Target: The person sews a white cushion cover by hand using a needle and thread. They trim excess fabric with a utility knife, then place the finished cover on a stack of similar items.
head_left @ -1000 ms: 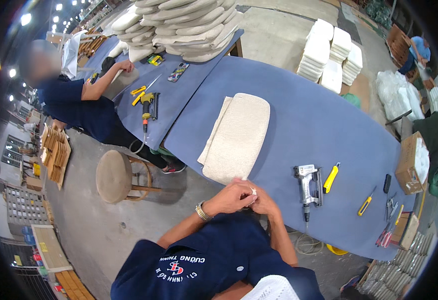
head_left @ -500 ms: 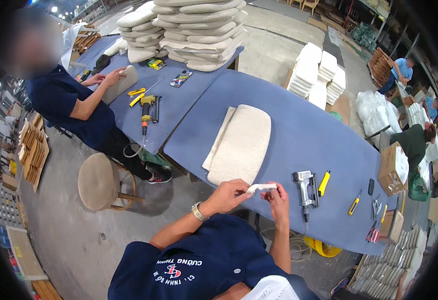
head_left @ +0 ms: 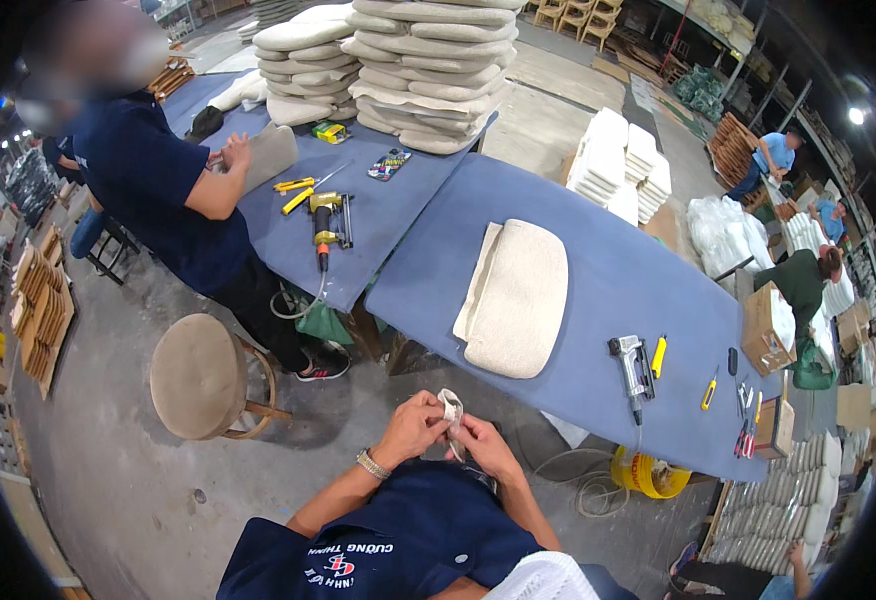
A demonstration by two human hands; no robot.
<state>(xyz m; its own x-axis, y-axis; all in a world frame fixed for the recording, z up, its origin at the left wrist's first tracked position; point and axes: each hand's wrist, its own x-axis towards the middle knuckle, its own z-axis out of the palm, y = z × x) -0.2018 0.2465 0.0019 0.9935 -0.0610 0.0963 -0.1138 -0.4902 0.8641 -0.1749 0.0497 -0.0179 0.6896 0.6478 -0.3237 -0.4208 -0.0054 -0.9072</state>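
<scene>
Close in front of my body, off the near edge of the blue table, both my hands pinch a narrow cream fabric strip. My left hand, with a metal watch at the wrist, grips it from the left side. My right hand closes on it from the right. The strip is bent into a loop above the fingers, and a short end hangs below them. On the table beyond lies a cream upholstered cushion with a folded cream fabric piece under its left side.
A pneumatic staple gun and a yellow cutter lie to the right on the blue table. Hand tools lie near a cardboard box. A co-worker handles a cushion at the left table. A round stool stands left; a yellow bucket is below.
My hands have moved left and down, away from the table edge, and closer together. The strip, stretched between them before, is now curled into a loop. The whole view has shifted.
</scene>
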